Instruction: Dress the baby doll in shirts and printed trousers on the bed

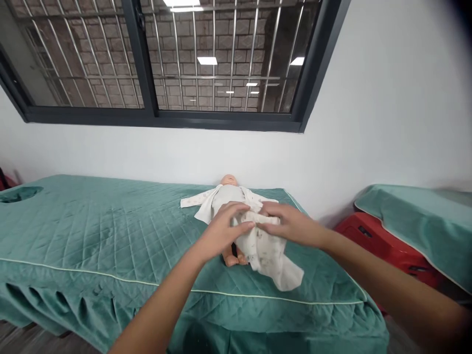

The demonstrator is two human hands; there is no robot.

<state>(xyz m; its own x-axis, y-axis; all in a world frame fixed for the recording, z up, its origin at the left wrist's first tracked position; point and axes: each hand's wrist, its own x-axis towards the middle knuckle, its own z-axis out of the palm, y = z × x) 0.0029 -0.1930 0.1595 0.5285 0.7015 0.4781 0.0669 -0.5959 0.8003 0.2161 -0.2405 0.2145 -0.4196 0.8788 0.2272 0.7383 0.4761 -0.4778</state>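
Head view. Hands: 2. Left hand (225,225) and right hand (287,223) each grip 1 white printed cloth (265,246) between thumb and fingers, grip narrow, thumb tips nearly meeting. Cloth is held in front of the doll's lower body, bunched at the hands, loose end hanging toward near right; cannot tell whether that end touches the bed.

Dolls: 1 (223,196), on its back, head at the far side by the wall (387,98), 2 feet (231,259) visible at the near side. Tops: 1 (205,210), white, open in front, 2 sleeves spread left and right.

Bed (103,221): 1, green quilted cover, 1 hole (20,194) at far left. Right of bed: 1 further green cover (420,211) over red casing (383,241). Far side: 1 barred window (145,83), dark frame.
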